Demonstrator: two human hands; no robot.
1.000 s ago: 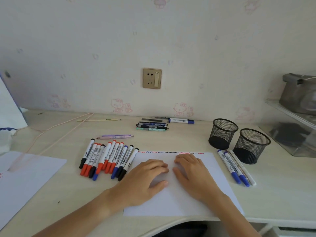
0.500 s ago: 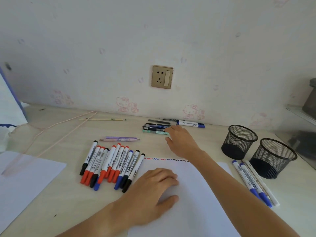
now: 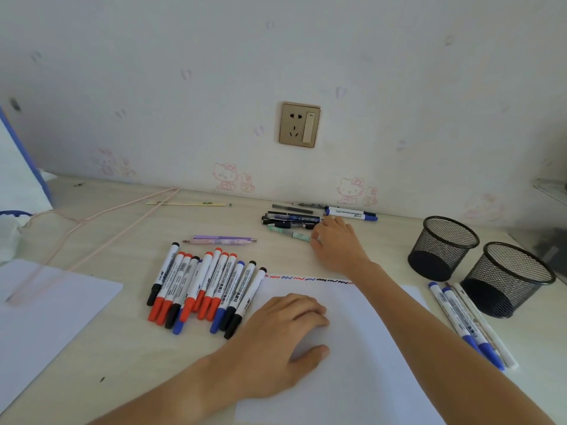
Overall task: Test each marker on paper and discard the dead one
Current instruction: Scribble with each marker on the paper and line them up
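Observation:
A white test sheet (image 3: 352, 378) lies in front of me, with a row of red, blue and black squiggles (image 3: 306, 279) along its top edge. My left hand (image 3: 276, 342) rests flat on the sheet's left part. Left of the sheet is a row of several capped whiteboard markers (image 3: 208, 289) with red, blue and black caps. My right hand (image 3: 336, 240) reaches to the back of the desk. Its fingertips touch the right ends of a small bunch of pens (image 3: 288, 220). A blue-capped marker (image 3: 351, 213) lies just beyond the hand by the wall.
Two black mesh cups (image 3: 441, 246) (image 3: 509, 277) stand at the right, with three markers (image 3: 466, 326) lying in front of them. A second white sheet (image 3: 46, 317) lies at the left. Two purple pens (image 3: 221, 240) and a pink cord (image 3: 92, 219) lie further back.
My right hand left the sheet and reached back to the bunch of pens by the wall. My left hand stayed on the sheet.

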